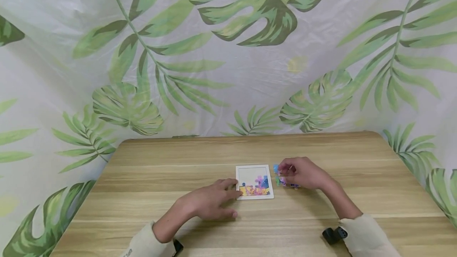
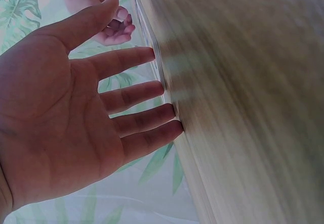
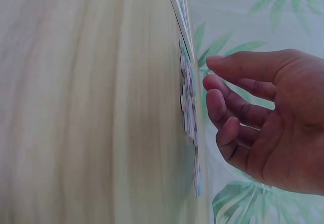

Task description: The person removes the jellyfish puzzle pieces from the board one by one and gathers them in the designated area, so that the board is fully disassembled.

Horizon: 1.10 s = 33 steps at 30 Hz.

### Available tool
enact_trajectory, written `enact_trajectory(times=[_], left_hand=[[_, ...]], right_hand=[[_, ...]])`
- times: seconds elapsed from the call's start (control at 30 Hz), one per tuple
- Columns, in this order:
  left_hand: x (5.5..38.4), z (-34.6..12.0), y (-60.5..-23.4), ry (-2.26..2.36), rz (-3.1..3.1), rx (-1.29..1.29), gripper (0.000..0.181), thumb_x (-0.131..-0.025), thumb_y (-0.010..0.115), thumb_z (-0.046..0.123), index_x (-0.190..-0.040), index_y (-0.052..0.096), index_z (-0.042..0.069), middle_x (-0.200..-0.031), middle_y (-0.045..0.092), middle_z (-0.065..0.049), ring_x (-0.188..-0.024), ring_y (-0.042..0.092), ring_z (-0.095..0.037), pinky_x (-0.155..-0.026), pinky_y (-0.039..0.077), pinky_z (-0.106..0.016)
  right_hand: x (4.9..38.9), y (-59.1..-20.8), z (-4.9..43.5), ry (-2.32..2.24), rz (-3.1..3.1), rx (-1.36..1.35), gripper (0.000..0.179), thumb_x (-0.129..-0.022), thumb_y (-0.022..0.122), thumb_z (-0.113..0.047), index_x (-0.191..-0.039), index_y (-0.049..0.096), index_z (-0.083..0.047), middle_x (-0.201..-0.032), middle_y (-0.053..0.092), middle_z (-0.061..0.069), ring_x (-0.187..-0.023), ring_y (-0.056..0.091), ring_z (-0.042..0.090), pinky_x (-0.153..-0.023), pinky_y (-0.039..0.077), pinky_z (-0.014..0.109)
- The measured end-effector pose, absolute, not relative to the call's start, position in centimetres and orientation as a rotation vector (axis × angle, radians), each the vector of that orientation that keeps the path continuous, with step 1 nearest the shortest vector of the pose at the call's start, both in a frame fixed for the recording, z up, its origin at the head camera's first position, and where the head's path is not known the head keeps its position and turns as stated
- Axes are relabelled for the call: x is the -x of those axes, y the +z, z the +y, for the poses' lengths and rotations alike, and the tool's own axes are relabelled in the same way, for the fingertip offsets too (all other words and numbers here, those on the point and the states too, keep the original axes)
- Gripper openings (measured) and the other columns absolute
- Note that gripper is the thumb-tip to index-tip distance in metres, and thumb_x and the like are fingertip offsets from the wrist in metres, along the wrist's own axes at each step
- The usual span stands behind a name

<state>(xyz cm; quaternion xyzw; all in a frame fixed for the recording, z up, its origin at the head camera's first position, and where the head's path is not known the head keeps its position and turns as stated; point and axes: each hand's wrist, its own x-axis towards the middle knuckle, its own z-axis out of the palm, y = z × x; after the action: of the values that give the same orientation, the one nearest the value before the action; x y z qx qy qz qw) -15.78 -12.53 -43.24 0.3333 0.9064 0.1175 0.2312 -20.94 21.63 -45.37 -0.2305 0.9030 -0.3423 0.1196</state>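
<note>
A white-bordered jigsaw puzzle tray [image 1: 271, 185] lies on the table, with joined colourful puzzle pieces [image 1: 254, 190] along its bottom and up its right side. The upper left of its inside is bare white. My left hand [image 1: 213, 200] lies at the tray's left edge, fingers spread and nearly straight, fingertips touching the border. To the right of the tray, loose puzzle pieces [image 3: 188, 100] lie flat in a cluster, partly covered in the head view by my right hand [image 1: 303, 173]. That hand hovers over them with loosely bent fingers; the right wrist view shows nothing between thumb and fingertips.
The wood-grain table [image 1: 150, 177] reaches back to a hanging leaf-print cloth [image 1: 250, 70]. Black devices sit at both wrists, the right one [image 1: 334, 235] beside a light sleeve [image 1: 367, 235].
</note>
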Motion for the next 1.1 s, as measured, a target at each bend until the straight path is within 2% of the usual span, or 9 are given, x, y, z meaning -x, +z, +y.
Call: enact_trajectory(times=[0.37, 1.1], left_hand=[[15.8, -12.5, -43.3, 0.326, 2.486, -0.910, 0.061, -0.104, 0.070, 0.047, -0.158, 0.056, 0.022, -0.174, 0.035, -0.009, -0.160, 0.036, -0.033, -0.122, 0.045, -0.056], [15.8, -12.5, -43.1, 0.309, 2.493, -0.924, 0.061, -0.104, 0.069, 0.046, -0.159, 0.056, 0.022, -0.173, 0.036, -0.010, -0.160, 0.037, -0.033, -0.123, 0.044, -0.055]], right_hand=[[21.5, -45.5, 20.2, -1.037, 2.588, 0.723, 0.024, -0.092, 0.078, -0.001, -0.116, 0.075, -0.005, -0.103, 0.075, 0.006, -0.089, 0.065, 0.011, -0.077, 0.056, 0.025], [21.5, -45.4, 19.0, -1.011, 2.589, 0.702, 0.026, -0.091, 0.077, 0.002, -0.116, 0.075, -0.005, -0.103, 0.073, 0.005, -0.087, 0.063, 0.013, -0.073, 0.053, 0.024]])
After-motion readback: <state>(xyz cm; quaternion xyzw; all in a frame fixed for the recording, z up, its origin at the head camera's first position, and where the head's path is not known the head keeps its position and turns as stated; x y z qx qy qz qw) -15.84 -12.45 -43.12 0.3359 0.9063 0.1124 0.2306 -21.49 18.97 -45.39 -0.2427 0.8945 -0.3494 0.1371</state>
